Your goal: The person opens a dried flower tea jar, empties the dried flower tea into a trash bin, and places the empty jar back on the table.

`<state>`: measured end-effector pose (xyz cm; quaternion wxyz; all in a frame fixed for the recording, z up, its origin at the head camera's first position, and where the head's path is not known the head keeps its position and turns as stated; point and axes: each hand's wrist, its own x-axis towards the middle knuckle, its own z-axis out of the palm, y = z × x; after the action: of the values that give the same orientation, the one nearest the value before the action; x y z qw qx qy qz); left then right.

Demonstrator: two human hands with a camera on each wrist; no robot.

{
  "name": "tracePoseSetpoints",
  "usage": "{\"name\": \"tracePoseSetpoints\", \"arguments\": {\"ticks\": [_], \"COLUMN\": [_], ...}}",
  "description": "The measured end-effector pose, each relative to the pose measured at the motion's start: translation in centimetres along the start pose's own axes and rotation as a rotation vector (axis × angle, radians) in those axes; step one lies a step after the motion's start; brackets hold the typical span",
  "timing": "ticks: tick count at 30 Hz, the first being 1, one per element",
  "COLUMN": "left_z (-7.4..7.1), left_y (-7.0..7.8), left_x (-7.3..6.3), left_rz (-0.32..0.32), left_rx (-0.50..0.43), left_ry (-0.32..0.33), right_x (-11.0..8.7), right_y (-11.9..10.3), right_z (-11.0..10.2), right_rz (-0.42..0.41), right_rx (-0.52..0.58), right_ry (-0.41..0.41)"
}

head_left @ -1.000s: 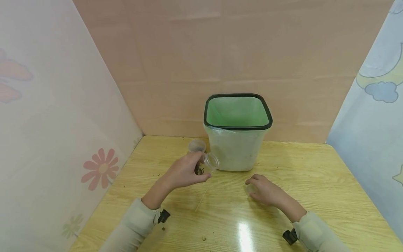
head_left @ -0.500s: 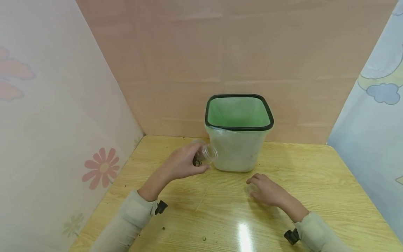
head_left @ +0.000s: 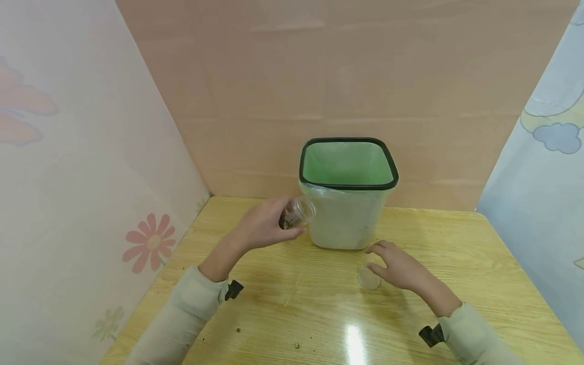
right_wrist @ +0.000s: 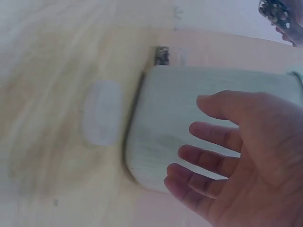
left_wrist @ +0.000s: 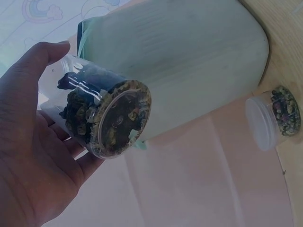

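My left hand (head_left: 266, 223) grips a clear plastic jar (head_left: 293, 214), tilted with its uncovered mouth toward the pale green bin (head_left: 347, 218). Dark dried bits lie at the jar's bottom in the left wrist view, where thumb and fingers wrap its sides. Just right of and below the bin, a round translucent lid (head_left: 368, 279) lies flat on the table. My right hand (head_left: 401, 267) hovers beside and over that lid, its fingers spread and holding nothing in the right wrist view.
A second jar (left_wrist: 274, 118) with a whitish lid and dark bits inside stands by the bin's left side. The bin has a black rim (head_left: 349, 186) and rests against the back wall. Small crumbs (head_left: 297, 345) and a thin straw-like strip (head_left: 293, 290) lie on the table.
My left hand has raised the jar upward, closer to the bin's front wall. My right hand has let go of the lid and drawn up and to the right, leaving it on the table.
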<state>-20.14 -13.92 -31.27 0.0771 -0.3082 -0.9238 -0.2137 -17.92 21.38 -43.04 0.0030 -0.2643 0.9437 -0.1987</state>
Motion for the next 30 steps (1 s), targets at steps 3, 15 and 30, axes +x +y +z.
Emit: {"name": "tracePoseSetpoints", "arguments": {"ticks": [3, 15, 30], "left_z": [-0.5, -1.9, -3.8], "left_y": [0.1, 0.9, 0.5], "left_x": [0.4, 2.1, 3.0], "left_rz": [-0.002, 0.070, 0.062], "left_rx": [-0.012, 0.047, 0.096], "left_ry": [-0.003, 0.014, 0.018], "right_x": [0.2, 0.6, 1.1], "right_y": [-0.1, -0.5, -1.0], "right_z": [-1.1, -6.1, -12.7], "right_rz": [0.009, 0.081, 0.154], "right_rx": [0.009, 0.030, 0.098], "right_ry": [0.031, 0.102, 0.228]}}
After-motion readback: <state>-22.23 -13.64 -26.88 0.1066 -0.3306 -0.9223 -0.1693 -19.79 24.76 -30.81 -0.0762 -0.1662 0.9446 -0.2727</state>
